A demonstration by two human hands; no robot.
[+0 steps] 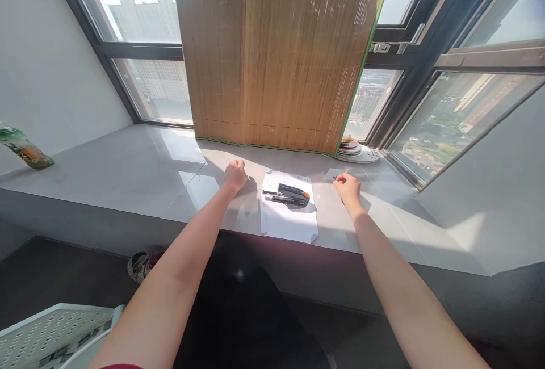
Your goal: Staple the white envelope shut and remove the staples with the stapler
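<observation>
My left hand (235, 176) rests on the tiled window sill (136, 173) as a loose fist, left of some white paper sheets (289, 227). Nothing sticks out of its fingers. A black stapler (293, 194) with an orange spot lies on the paper, and a dark pen (277, 198) lies against its near side. On the right, my right hand (348, 188) has its fingertips pinched together. Something small and dark shows at them, too small to name. Just beyond these fingers is a pale, see-through flat patch on the sill, which I cannot identify.
A bamboo blind (272, 57) hangs behind the sill. Stacked plates (357, 154) stand at the back right, near an open window pane (477, 108). A green-labelled bottle (25, 147) leans at far left. Below are a white plastic basket (63, 323) and a shoe (138, 267).
</observation>
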